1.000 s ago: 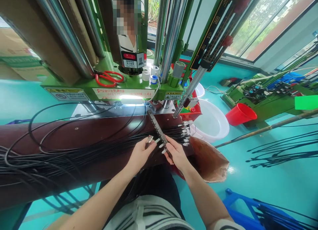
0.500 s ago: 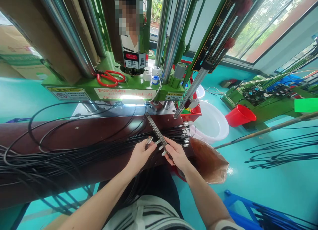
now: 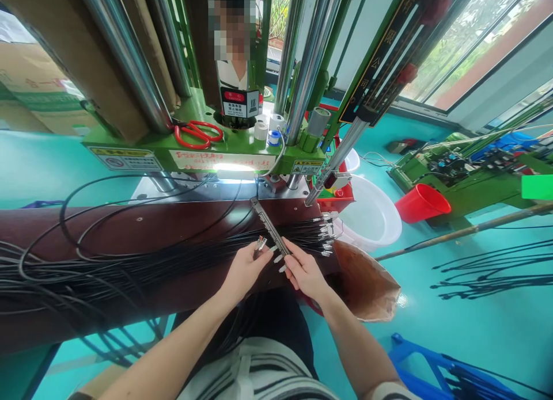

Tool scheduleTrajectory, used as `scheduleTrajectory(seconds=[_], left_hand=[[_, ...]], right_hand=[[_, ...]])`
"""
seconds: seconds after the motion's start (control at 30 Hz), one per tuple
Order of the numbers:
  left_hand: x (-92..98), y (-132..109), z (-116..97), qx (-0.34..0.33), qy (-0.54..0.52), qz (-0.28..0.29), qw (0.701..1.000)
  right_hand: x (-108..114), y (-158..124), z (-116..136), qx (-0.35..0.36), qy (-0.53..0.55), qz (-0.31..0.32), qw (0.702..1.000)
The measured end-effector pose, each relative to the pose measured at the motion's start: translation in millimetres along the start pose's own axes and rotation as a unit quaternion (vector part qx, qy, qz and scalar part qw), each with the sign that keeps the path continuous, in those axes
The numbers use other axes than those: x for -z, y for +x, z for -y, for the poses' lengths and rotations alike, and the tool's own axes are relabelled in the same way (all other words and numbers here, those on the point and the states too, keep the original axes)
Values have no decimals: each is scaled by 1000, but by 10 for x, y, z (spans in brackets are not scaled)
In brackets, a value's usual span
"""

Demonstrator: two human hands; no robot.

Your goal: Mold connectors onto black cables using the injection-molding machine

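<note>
My right hand (image 3: 306,270) is closed round the near end of a long, narrow metal bar (image 3: 268,223) with slots along it. The bar slants away toward the press, its far tip over the front of the brown bench. Small pale connector pieces (image 3: 279,258) stick out from its near left side. My left hand (image 3: 242,271) pinches a small shiny metal piece (image 3: 260,244), probably a cable end, close beside the bar. Its fingertips almost meet the pale pieces; contact is unclear. Behind both hands, a bundle of black cables (image 3: 185,253) lies along the bench, with silvery connector ends (image 3: 327,236) at its right.
A green press (image 3: 129,138) with steel columns stands ahead, carrying red-handled scissors (image 3: 199,136) and tape rolls (image 3: 273,137). At the right are a brown paper bag (image 3: 367,285), a white tub (image 3: 380,216), a red bucket (image 3: 423,203) and a blue stool (image 3: 417,360).
The view has shifted slightly, moving the press and bench rightward in the picture. The bar in my right hand has turned slightly. My left hand keeps its pinch.
</note>
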State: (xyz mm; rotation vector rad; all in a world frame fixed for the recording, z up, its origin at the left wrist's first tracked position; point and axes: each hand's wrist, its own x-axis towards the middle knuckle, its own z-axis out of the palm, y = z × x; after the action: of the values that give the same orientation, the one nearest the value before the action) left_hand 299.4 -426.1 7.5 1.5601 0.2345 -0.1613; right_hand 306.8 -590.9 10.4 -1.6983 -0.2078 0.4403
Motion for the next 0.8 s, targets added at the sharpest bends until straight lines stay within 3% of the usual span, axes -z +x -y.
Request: scheduleTrajectory(seconds=[0.1, 0.27, 0.5, 0.8], left_hand=[[44, 2, -49, -2, -48, 20, 999], [106, 14, -137, -11, -164, -37, 986], [70, 8, -97, -1, -60, 41, 997], [119, 0, -95, 16, -57, -22, 998]], right_hand=[[11, 5, 5, -1, 44, 0, 999], [54, 8, 50, -11, 102, -2, 995], [69, 10, 84, -5, 78, 32, 996], [119, 41, 103, 0, 59, 81, 995]])
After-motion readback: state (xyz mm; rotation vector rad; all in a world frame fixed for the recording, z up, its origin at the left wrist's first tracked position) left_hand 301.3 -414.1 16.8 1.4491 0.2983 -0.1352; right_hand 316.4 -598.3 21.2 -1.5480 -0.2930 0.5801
